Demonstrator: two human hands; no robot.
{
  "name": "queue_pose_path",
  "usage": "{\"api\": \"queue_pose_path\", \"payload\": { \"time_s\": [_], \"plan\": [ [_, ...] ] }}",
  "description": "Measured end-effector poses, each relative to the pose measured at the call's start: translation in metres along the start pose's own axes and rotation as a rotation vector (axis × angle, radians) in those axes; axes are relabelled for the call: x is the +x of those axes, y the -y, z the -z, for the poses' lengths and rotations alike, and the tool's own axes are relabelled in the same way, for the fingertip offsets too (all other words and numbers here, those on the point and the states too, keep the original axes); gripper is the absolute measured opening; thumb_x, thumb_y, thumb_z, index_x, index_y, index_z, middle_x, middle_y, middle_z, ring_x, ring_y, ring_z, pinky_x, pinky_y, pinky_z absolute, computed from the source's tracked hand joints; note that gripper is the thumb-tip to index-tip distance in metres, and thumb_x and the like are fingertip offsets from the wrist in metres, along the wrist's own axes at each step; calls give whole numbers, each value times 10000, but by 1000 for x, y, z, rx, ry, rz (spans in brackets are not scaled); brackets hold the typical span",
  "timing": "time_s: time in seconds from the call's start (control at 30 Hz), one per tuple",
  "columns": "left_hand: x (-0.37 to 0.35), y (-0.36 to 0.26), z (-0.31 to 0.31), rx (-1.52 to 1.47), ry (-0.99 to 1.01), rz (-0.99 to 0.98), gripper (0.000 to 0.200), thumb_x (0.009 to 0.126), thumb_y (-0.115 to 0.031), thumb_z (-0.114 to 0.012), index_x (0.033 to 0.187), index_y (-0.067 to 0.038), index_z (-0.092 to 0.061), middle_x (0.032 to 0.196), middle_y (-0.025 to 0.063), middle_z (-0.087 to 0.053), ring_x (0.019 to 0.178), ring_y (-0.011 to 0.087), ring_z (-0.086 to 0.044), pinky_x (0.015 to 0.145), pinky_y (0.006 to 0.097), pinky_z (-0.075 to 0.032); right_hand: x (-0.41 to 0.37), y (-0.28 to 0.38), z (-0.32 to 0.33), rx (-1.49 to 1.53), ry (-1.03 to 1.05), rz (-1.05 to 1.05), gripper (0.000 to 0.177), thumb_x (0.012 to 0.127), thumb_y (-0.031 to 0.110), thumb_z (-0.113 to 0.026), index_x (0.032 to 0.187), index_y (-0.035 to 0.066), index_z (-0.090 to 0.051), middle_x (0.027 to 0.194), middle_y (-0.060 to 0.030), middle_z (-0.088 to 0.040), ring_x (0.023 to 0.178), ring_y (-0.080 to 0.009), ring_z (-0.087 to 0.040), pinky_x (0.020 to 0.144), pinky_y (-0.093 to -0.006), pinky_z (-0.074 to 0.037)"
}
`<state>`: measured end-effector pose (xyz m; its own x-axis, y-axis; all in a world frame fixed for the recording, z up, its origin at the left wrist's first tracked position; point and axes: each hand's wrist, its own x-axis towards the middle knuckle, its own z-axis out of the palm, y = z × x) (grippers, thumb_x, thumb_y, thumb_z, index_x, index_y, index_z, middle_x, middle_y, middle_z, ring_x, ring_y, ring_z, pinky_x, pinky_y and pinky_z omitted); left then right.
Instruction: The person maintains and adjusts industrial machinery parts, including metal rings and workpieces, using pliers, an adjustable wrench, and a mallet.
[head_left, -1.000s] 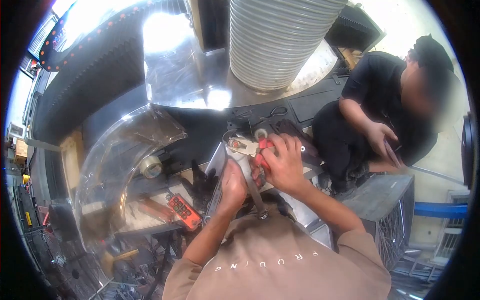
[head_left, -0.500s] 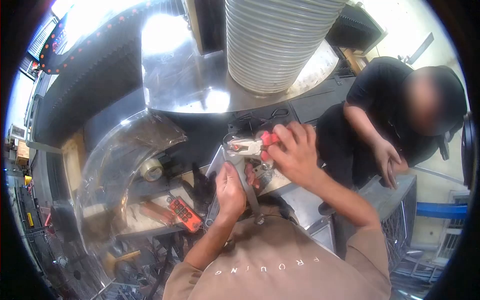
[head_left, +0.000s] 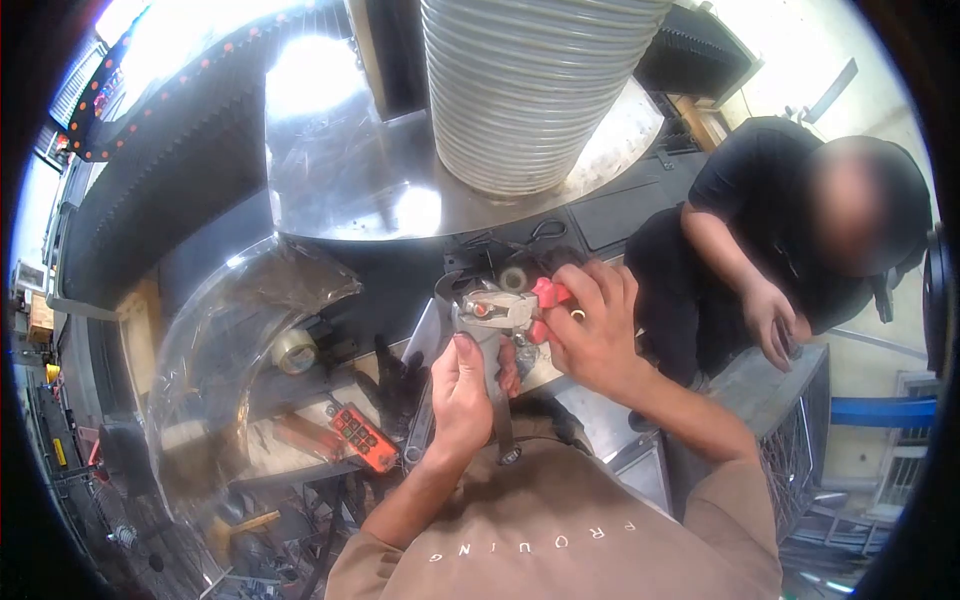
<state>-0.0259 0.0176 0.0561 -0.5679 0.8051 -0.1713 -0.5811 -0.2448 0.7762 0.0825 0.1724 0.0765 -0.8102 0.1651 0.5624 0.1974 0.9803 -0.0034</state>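
Note:
Red-handled pliers (head_left: 508, 309) are in my right hand (head_left: 598, 325), with my fingers wrapped round the grips and the jaws pointing left. My left hand (head_left: 461, 395) is closed on a grey strap (head_left: 503, 425), thumb upward just below the plier jaws. The strap curves up in a loop beside the jaws and hangs down in front of my shirt. The jaws overlap the strap's upper part in this view. What lies inside the left fist is mostly hidden.
A person in black (head_left: 760, 220) sits at the right beside a metal-framed box (head_left: 770, 400). A large ribbed duct (head_left: 540, 100) rises from a shiny metal plate (head_left: 340, 195). On the bench lie a tape roll (head_left: 295, 351), an orange remote control (head_left: 362, 437), black gloves (head_left: 392, 380) and clear plastic sheet (head_left: 215, 340).
The view has shifted slightly. The pliers stay at the strap, and my right-hand fingers have moved a little on the handles. My left hand keeps its hold.

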Motion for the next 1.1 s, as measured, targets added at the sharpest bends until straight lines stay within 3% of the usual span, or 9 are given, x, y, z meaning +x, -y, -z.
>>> {"api": "queue_pose_path", "payload": {
  "time_s": [0.57,0.67,0.7,0.8,0.83,0.93,0.97,1.03,1.1],
  "plan": [
    [-1,-8,-19,140,27,81,519,1101,-478,-369,1106,4,-562,842,51,-544,646,98,-495,561,276,-442,-12,-10,-22,162,-21,-82,425,616,80,-754,1006,32,-593,1289,-198,-505,1154,-431,-505,920,-548,-412],
    [-3,-7,-30,249,62,-31,514,1113,-463,-340,1105,-1,-564,834,35,-532,674,90,-497,581,263,-440,-21,-9,-30,336,-43,-187,434,616,53,-741,1018,3,-588,1284,-215,-517,1160,-444,-514,955,-542,-422],
    [-4,-6,-31,227,72,-56,478,1117,-390,-395,1292,22,-564,854,10,-542,706,74,-492,613,240,-443,-24,-5,-30,391,-57,-221,460,639,41,-732,1073,-25,-595,1285,-228,-526,1171,-443,-522,999,-538,-419],
    [-6,-4,-34,501,34,-234,518,1103,-306,-475,1509,14,-440,886,-8,-565,717,51,-477,626,217,-438,-30,7,-17,772,15,-332,494,716,-11,-681,1199,-43,-585,1309,-225,-516,1204,-407,-531,1038,-457,-420],
    [-6,-6,-35,467,38,-232,582,1062,-175,-571,1573,-10,-345,958,6,-618,778,44,-516,671,204,-459,-32,14,-11,957,75,-461,500,725,-30,-662,1218,-45,-583,1321,-219,-508,1210,-388,-535,1047,-423,-415],
    [2,-5,-32,659,19,-426,540,1028,-107,-616,1522,14,-434,1002,28,-658,814,56,-571,697,212,-491,-52,34,-7,1303,103,-655,704,803,-94,-609,1474,-12,-416,1363,-126,-519,1217,-219,-552,1053,-345,-417],
    [-2,-13,-36,551,-37,-261,625,890,20,-707,1474,47,-484,1028,163,-710,908,173,-689,805,304,-547,-53,32,-5,1300,105,-654,704,803,-94,-609,1474,-12,-416,1363,-126,-519,1217,-219,-552,1053,-345,-417],
    [-4,-22,-39,557,-33,-251,625,886,9,-718,1467,49,-491,1007,163,-712,884,172,-694,788,308,-553,-41,30,12,1357,352,-606,801,826,-120,-582,1561,9,-291,1392,-82,-532,1242,-163,-543,1075,-317,-406],
    [-6,-24,-40,525,-31,-207,633,867,-14,-749,1450,51,-511,976,169,-716,859,181,-711,766,318,-565,-43,38,9,1464,302,-686,801,822,-119,-585,1559,5,-297,1394,-80,-540,1251,-160,-544,1082,-317,-403]
  ]
}}
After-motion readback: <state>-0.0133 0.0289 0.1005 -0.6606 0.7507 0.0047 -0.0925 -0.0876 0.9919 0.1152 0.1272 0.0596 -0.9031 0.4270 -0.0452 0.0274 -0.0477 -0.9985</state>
